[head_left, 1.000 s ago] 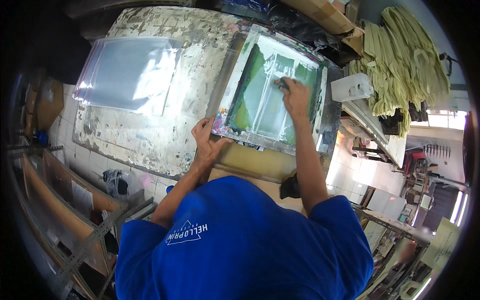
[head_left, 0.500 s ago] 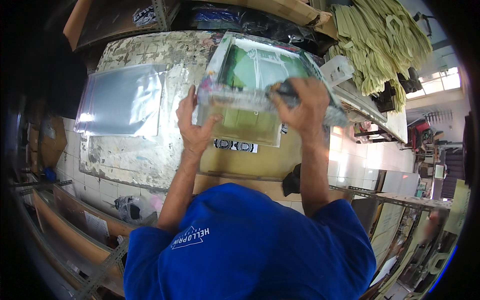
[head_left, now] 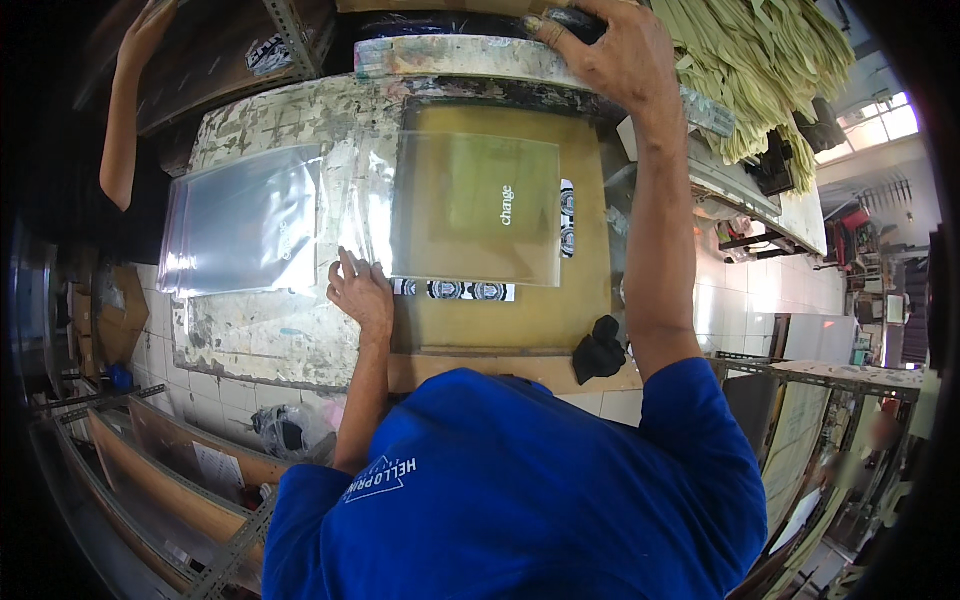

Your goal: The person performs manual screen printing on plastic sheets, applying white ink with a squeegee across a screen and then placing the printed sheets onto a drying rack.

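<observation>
My right hand (head_left: 625,55) is raised at the far side, closed around a dark, rounded piece (head_left: 575,25) at the edge of a screen-printing frame (head_left: 450,60). The frame is tipped up, its paint-stained bar facing me and its mesh hidden. Below it, a clear plastic bag (head_left: 480,215) with small white print lies on a yellowish board (head_left: 500,325). My left hand (head_left: 362,297) is open, fingers apart, by the bag's near left corner; whether it touches the plastic I cannot tell.
A stack of clear plastic bags (head_left: 245,220) lies on the stained table (head_left: 270,325) at left. Black-and-white printed strips (head_left: 470,290) border the bag. A black cloth (head_left: 600,350) sits near right. Another person's arm (head_left: 122,120) shows at far left; pale green bags (head_left: 750,70) are piled at far right.
The frame has swung up and away with my right hand, uncovering the printed bag. My left hand has left the frame's side and come down toward me. Another person's arm has appeared.
</observation>
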Demonstrator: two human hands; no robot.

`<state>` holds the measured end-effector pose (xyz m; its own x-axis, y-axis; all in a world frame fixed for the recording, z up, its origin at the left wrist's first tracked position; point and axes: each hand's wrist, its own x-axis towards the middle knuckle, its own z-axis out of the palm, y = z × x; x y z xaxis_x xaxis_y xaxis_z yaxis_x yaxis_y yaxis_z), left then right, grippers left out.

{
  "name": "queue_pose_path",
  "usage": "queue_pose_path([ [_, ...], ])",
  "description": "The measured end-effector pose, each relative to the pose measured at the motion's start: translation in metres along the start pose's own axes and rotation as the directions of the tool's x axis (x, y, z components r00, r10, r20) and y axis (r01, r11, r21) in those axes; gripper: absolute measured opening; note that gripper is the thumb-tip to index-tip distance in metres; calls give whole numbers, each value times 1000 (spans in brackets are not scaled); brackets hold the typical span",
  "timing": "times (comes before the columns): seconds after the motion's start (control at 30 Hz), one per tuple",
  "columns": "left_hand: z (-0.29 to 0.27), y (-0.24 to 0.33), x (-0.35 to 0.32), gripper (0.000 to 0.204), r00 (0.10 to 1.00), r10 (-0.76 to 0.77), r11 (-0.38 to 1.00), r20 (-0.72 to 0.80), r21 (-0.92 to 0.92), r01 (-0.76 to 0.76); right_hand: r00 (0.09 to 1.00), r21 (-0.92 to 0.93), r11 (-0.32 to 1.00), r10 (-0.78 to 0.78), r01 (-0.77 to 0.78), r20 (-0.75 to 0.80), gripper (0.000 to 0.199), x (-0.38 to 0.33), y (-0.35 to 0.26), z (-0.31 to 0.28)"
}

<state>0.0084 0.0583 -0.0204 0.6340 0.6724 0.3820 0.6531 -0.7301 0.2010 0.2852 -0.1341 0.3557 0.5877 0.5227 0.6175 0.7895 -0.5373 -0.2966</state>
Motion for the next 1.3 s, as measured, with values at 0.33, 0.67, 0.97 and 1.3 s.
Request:
queue_pose_path([
  [0.33, -9, 18, 9, 21, 996, -74, 918, -43, -394, 51, 996, 85, 993, -77, 81, -43, 42, 5, -1, -1],
  [0.67, 13, 12, -10, 23, 989, -135, 798, -59, -598, 73, 1000, 39, 999, -17, 17, -5, 44, 12, 5, 1],
  [0.97, 14, 14, -11, 24, 977, -203, 743, -65, -661, 110, 999, 14, 999, -34, 34, -8, 42, 12, 6, 0],
  [1.3, -9, 21, 6, 22, 981, -178, 698, -80, -713, 68, 998, 17, 998, -57, 57, -20, 40, 13, 8, 2],
])
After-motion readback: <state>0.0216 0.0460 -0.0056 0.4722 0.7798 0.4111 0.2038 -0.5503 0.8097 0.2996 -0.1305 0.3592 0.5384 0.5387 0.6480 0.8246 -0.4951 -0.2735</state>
